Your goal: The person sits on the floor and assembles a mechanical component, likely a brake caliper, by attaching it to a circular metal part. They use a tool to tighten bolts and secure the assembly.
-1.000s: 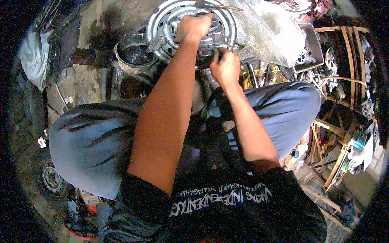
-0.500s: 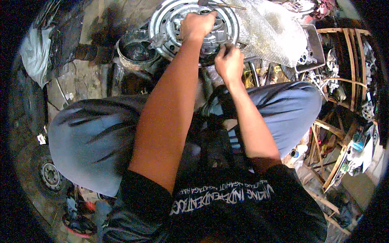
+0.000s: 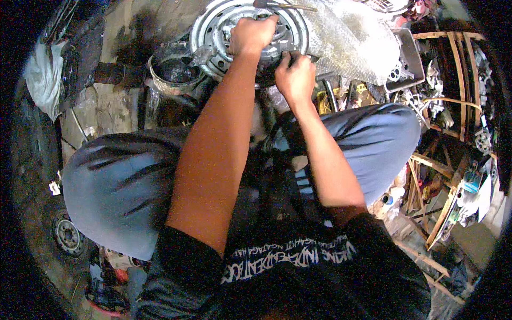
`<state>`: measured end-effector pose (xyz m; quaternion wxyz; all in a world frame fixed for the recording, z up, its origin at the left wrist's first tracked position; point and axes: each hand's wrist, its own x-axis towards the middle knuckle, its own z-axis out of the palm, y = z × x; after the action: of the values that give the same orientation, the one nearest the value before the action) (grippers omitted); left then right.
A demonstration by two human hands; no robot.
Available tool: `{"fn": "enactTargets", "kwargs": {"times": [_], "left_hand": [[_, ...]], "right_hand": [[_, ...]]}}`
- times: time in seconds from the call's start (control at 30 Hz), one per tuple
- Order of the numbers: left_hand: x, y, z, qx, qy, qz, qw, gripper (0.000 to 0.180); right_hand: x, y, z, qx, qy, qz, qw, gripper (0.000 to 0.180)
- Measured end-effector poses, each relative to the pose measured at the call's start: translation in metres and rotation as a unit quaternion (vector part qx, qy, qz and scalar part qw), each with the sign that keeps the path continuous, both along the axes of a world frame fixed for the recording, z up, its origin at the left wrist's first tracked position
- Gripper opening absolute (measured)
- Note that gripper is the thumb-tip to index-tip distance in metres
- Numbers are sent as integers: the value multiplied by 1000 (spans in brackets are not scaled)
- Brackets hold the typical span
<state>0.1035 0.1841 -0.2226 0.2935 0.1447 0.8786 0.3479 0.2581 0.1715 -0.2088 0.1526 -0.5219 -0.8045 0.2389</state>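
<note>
A silver steel wheel rim (image 3: 198, 40) lies in front of me at the top of the view. On it rests a grey cast metal part (image 3: 273, 52), partly covered by my hands. My left hand (image 3: 253, 36) is closed over the upper part of the casting, its fingertips mostly hidden. Lower down and to the right, my right hand (image 3: 296, 76) is closed at the casting's near edge, thumb and forefinger drawn together. Whatever it pinches is too small to make out. A thin-handled brush (image 3: 290, 6) lies across the rim's far side.
Left of the rim stands a dirty bucket (image 3: 159, 80). Clear bubble wrap (image 3: 352, 45) spreads to the right, beside a grey tray (image 3: 415, 72) of metal parts. Wooden frames (image 3: 457, 74) stand far right. A small wheel (image 3: 68, 236) lies at lower left.
The whole scene has shifted slightly left in view. Both hands stay closed at about the same places on the metal part.
</note>
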Motion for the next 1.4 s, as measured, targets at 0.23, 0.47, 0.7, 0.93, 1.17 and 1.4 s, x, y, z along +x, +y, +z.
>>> {"fn": "enactTargets", "kwargs": {"times": [0.23,0.47,0.7,0.93,1.17,1.4], "left_hand": [[1,1,6,2,-2,22,1000,82],[-1,4,-7,5,22,4,1000,82],[-3,3,-7,19,11,-7,1000,83],[1,2,4,7,11,16,1000,82],[0,3,-1,-8,37,19,999,79],[2,5,-4,10,40,13,999,81]], "right_hand": [[3,3,11,49,75,-32,995,30],[7,7,6,1,4,-24,1000,33],[10,3,5,18,21,-23,999,33],[9,-5,11,-20,-48,-10,999,33],[9,-9,11,-41,-86,28,995,31],[11,11,6,35,6,-19,999,34]]}}
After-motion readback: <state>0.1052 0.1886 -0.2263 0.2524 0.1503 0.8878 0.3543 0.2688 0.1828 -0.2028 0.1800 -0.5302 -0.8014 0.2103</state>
